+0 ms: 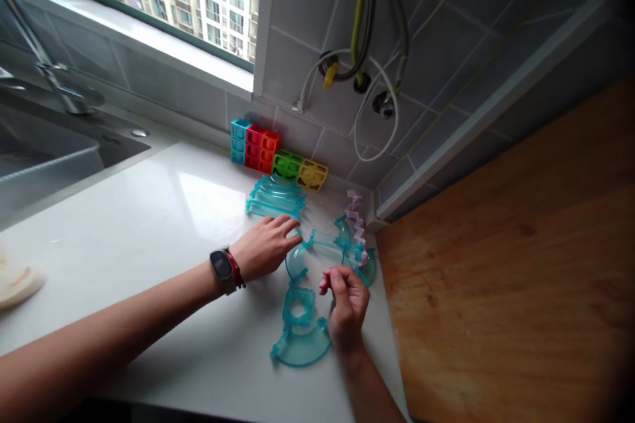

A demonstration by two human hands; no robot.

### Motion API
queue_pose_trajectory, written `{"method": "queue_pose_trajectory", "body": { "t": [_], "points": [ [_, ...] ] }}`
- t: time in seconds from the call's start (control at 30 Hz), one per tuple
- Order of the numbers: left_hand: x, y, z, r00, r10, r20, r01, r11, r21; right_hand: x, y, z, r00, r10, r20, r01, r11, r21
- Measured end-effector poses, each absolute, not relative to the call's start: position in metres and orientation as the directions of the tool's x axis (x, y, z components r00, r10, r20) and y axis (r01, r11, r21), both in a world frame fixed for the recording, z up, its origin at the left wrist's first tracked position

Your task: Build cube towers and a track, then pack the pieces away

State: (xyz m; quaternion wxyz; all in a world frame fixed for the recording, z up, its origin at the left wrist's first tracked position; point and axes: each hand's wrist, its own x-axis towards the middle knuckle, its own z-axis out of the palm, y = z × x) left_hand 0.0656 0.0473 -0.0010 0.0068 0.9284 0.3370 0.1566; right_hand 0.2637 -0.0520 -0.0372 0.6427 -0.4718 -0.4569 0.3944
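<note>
My left hand point(268, 246), wearing a watch, reaches over the counter with its fingers stretched and slightly apart. Its fingertips are close to a clear teal curved track piece point(296, 260); whether they touch it I cannot tell. My right hand point(348, 307) is curled closed, and whatever may be inside is hidden. Near it lie a square teal piece with a round hole point(298, 307) and a wide teal curved track point(303, 345). Beyond the hands are a straight clear track point(327, 240), a stack of long teal tracks point(275, 200) and a zigzag pale purple piece point(356, 215).
Blue, red and orange blocks point(255, 147) stand against the wall with a green block point(288, 164) and a yellow block point(312, 175). A sink point(119, 152) with a faucet point(59, 82) is at left. A wooden panel point(506, 264) borders the counter's right edge. A white cable point(397, 122) hangs above.
</note>
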Motion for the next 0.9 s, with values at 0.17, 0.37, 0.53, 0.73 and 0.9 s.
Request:
{"method": "queue_pose_trajectory", "body": {
  "t": [0.17,0.37,0.53,0.73,0.9],
  "points": [
    [0.061,0.029,-0.016,0.741,0.53,0.412,0.567,-0.823,0.04,0.263,-0.053,-0.039,0.264,0.941,0.213,-0.082,0.242,-0.967],
    [0.059,0.034,-0.026,0.78,0.508,0.365,0.466,-0.861,0.203,0.26,-0.056,-0.034,0.268,0.942,0.203,-0.04,0.221,-0.974],
    [0.056,0.034,-0.033,0.782,0.526,0.334,0.462,-0.849,0.257,0.266,-0.056,-0.023,0.301,0.916,0.265,0.052,0.262,-0.964],
    [0.054,0.036,-0.037,0.78,0.54,0.318,0.49,-0.842,0.228,0.277,-0.092,-0.004,0.109,0.948,0.3,0.251,0.266,-0.931],
    [0.051,0.041,-0.032,0.762,0.541,0.356,0.442,-0.836,0.324,0.275,-0.129,-0.003,-0.375,0.898,0.229,0.379,0.374,-0.847]
  ]
}}
